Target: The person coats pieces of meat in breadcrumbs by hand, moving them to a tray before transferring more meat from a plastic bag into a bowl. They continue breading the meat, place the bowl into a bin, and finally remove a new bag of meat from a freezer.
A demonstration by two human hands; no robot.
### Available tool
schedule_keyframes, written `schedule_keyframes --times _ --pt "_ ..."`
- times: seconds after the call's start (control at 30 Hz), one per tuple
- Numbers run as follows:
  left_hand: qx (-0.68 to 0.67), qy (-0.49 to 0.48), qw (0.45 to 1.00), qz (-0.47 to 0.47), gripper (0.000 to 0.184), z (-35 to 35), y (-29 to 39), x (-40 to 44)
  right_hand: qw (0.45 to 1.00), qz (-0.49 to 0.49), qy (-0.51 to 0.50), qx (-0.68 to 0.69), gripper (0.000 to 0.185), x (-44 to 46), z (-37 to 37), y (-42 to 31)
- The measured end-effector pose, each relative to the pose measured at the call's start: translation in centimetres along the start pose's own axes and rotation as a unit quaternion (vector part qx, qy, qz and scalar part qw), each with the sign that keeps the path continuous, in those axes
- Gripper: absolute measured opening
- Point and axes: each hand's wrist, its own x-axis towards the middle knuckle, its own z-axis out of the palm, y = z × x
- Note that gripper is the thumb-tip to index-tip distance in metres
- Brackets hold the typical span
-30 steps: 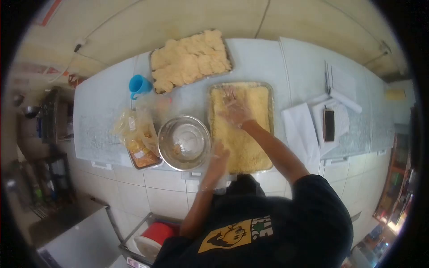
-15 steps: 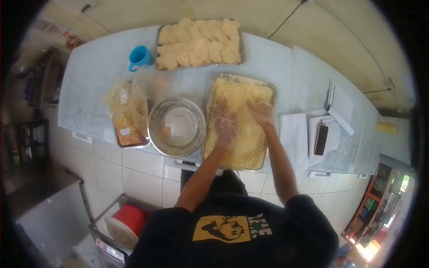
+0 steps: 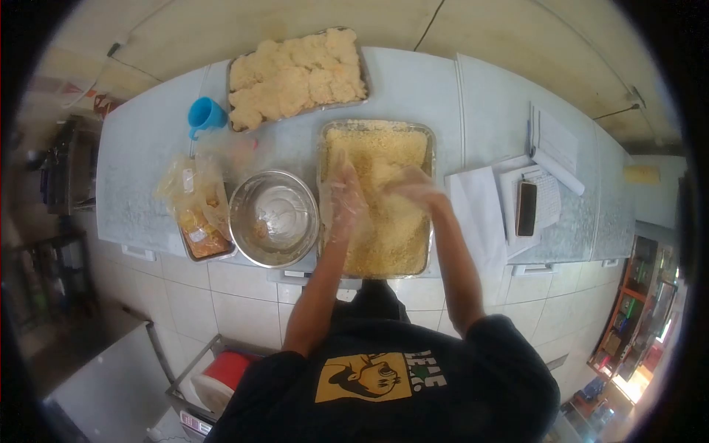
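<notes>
A metal tray (image 3: 433,151) of pale yellow crumbs (image 3: 388,247) lies in front of me. My left hand (image 3: 347,199), in a thin clear plastic glove, is at the left part of the tray, fingers stretched away from me and held edge-on. From the right, my right hand (image 3: 419,189) reaches over the crumbs, its fingers pointing left and smeared by motion. A paler heap of crumbs (image 3: 384,171) shows between the hands; whether anything lies under it I cannot tell.
Left of the tray stands a steel bowl (image 3: 274,218) with whitish residue. Beyond it are a bagged food tray (image 3: 203,240) and a blue mug (image 3: 207,114). Crumb-coated pieces (image 3: 295,77) fill a tray at the back. Papers (image 3: 476,210) and a phone (image 3: 526,210) lie right.
Both hands were spread flat on the crumbs; now the left is turned on edge and the right sweeps inward, blurred. The whole view has shifted slightly.
</notes>
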Motion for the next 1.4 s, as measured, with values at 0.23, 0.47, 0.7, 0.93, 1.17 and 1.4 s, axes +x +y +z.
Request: schedule_keyframes --times 0.23,0.47,0.7,0.93,1.17,1.4 --pt "0.294 -0.174 0.928 0.148 0.048 -1.7 -0.1 7.8 0.955 -0.034 0.133 -0.263 0.044 -1.7 5.9 -2.4" --pt "0.324 -0.088 0.923 0.189 0.058 3.2 -2.8 7.2 0.937 0.096 0.222 -0.254 0.056 6.9 0.1 -0.1" --pt "0.130 -0.209 0.964 -0.104 0.064 2.8 0.8 7.6 0.900 0.239 0.218 0.291 0.061 5.3 1.4 -1.6" --pt "0.079 -0.262 0.961 -0.032 0.040 -2.5 3.7 6.4 0.977 0.128 0.121 0.122 0.054 2.9 2.0 2.1" --pt "0.016 -0.340 0.940 0.026 0.042 -5.0 2.5 5.2 0.864 -0.049 0.340 -0.369 0.068 0.2 12.2 2.9" --pt "0.106 -0.232 0.965 -0.065 0.050 -6.1 1.9 3.7 0.796 -0.035 0.327 -0.508 0.079 4.2 10.9 3.0"
